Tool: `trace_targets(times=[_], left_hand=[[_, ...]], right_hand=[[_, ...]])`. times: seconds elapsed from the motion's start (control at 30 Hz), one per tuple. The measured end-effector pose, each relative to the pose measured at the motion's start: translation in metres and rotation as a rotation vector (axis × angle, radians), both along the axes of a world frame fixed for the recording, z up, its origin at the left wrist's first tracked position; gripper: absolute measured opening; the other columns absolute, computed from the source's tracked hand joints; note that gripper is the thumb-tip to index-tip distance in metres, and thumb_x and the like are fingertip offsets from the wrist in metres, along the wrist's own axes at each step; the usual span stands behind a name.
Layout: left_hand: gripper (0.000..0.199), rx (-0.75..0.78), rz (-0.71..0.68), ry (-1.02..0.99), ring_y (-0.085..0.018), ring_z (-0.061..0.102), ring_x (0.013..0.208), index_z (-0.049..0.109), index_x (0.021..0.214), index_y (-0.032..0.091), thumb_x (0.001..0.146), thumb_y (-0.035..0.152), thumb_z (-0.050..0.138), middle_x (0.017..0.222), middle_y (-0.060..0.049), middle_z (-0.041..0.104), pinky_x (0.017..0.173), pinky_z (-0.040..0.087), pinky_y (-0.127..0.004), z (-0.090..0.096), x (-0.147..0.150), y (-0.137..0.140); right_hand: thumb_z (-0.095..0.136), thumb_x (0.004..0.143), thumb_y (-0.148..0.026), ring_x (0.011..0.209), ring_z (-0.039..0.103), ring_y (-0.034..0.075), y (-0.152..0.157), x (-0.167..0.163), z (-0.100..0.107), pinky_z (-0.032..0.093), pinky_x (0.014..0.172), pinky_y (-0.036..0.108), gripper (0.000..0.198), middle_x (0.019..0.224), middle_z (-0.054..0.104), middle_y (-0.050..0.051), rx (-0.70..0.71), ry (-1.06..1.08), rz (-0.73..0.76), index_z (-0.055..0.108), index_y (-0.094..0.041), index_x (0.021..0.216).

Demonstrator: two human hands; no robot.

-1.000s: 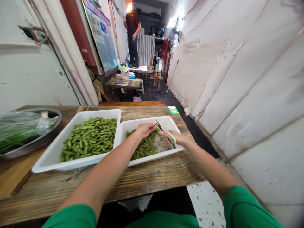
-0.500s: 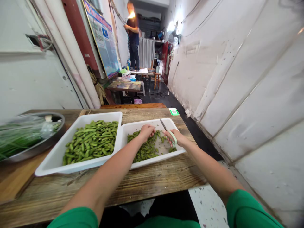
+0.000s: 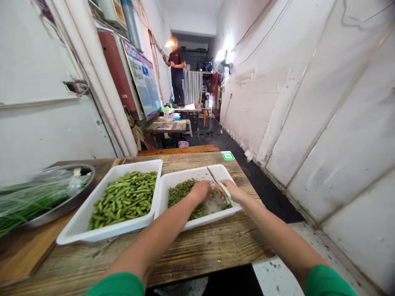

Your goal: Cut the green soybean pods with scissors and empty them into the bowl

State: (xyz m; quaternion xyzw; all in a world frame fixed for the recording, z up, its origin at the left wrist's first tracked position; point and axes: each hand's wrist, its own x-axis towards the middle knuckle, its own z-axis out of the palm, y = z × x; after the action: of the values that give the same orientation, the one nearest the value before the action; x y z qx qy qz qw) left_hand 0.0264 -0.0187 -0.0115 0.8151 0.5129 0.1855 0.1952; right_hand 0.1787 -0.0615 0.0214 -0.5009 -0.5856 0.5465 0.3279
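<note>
Green-handled scissors [image 3: 227, 193] are clamped in the right hand [image 3: 232, 190]; the left hand [image 3: 201, 190] is over the right tray [image 3: 216, 206], its grip I cannot tell.

From the wearer's head, facing forward and down, here's the wooden table [image 3: 210, 246] up close, left hand [image 3: 200, 191] and right hand [image 3: 228, 190] above it, grey curtain [image 3: 193, 87] way off at the far end!

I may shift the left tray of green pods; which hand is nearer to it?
Left: the left hand is right of the left tray, over the right tray; the right hand, holding scissors, is farther right.
</note>
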Motion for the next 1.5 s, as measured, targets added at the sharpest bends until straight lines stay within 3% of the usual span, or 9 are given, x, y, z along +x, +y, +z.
trace_targets(times=[0.13,0.27,0.5,0.77,0.97,1.07,1.23,1.5], left_hand=[[0.011,-0.066,0.076,-0.233,-0.018,0.059,0.076,0.061,0.072,0.014,0.076,0.016,0.052,0.075,-0.008,0.063,0.072,0.044,-0.027,0.002,-0.008,0.01],[0.02,-0.258,0.166,-0.527,-0.009,0.048,0.046,0.058,0.075,0.014,0.083,0.025,0.045,0.056,0.0,0.056,0.049,0.039,-0.02,-0.002,-0.02,0.025],[0.02,-0.528,0.158,-0.897,-0.003,0.041,0.042,0.057,0.067,0.011,0.073,0.029,0.063,0.057,-0.001,0.055,0.041,0.032,-0.015,0.001,-0.023,0.028],[0.014,-0.709,0.136,-0.986,-0.002,0.04,0.041,0.059,0.063,0.007,0.069,0.017,0.067,0.059,-0.004,0.059,0.036,0.027,-0.012,0.013,-0.022,0.019],[0.008,-0.847,0.178,-1.01,-0.006,0.05,0.044,0.058,0.065,0.007,0.069,0.005,0.065,0.056,-0.005,0.059,0.041,0.039,-0.015,0.015,-0.024,0.018],[0.011,-0.84,0.22,-1.072,-0.008,0.055,0.05,0.056,0.064,0.008,0.07,0.003,0.063,0.057,-0.004,0.058,0.046,0.044,-0.017,0.016,-0.024,0.021],[0.015,-0.741,0.323,-1.211,-0.003,0.049,0.045,0.052,0.064,0.011,0.073,0.001,0.059,0.054,0.002,0.052,0.042,0.039,-0.01,0.019,-0.026,0.027],[0.013,-0.787,0.367,-1.265,-0.008,0.058,0.055,0.055,0.069,0.007,0.072,-0.005,0.054,0.059,-0.005,0.058,0.051,0.049,-0.015,0.023,-0.022,0.024]], right_hand=[[0.061,0.071,-0.052,0.031,0.042,0.007,0.001,0.001,-0.002,0.036,0.028,0.018,0.039,0.044,0.045,-0.007,0.015,-0.01,-0.034,0.045,-0.017,0.066],[0.067,0.066,-0.052,0.033,0.042,0.007,0.001,0.003,-0.003,0.038,0.03,0.019,0.04,0.044,0.046,-0.007,-0.024,-0.062,-0.013,0.047,-0.017,0.066],[0.06,0.067,-0.062,0.034,0.041,0.007,-0.002,0.002,0.005,0.04,0.032,0.02,0.047,0.045,0.041,-0.007,-0.028,-0.241,0.074,0.045,-0.017,0.067],[0.065,0.064,-0.059,0.031,0.037,0.006,-0.001,0.004,0.001,0.034,0.027,0.018,0.047,0.039,0.039,-0.007,-0.047,-0.237,0.068,0.044,-0.017,0.06],[0.066,0.064,-0.057,0.031,0.04,0.008,-0.002,0.005,0.001,0.036,0.03,0.02,0.046,0.039,0.042,-0.006,-0.111,-0.201,0.086,0.044,-0.018,0.062],[0.06,0.068,-0.06,0.035,0.043,0.009,-0.001,0.004,0.0,0.039,0.034,0.021,0.045,0.043,0.045,-0.006,-0.17,-0.149,0.105,0.046,-0.018,0.071],[0.053,0.071,-0.064,0.035,0.045,0.01,0.0,0.004,-0.001,0.033,0.032,0.02,0.047,0.045,0.046,-0.006,-0.209,-0.142,0.14,0.048,-0.017,0.077],[0.055,0.071,-0.061,0.033,0.043,0.009,-0.001,0.005,0.001,0.033,0.031,0.02,0.045,0.044,0.046,-0.006,-0.194,-0.111,0.143,0.049,-0.017,0.074]])
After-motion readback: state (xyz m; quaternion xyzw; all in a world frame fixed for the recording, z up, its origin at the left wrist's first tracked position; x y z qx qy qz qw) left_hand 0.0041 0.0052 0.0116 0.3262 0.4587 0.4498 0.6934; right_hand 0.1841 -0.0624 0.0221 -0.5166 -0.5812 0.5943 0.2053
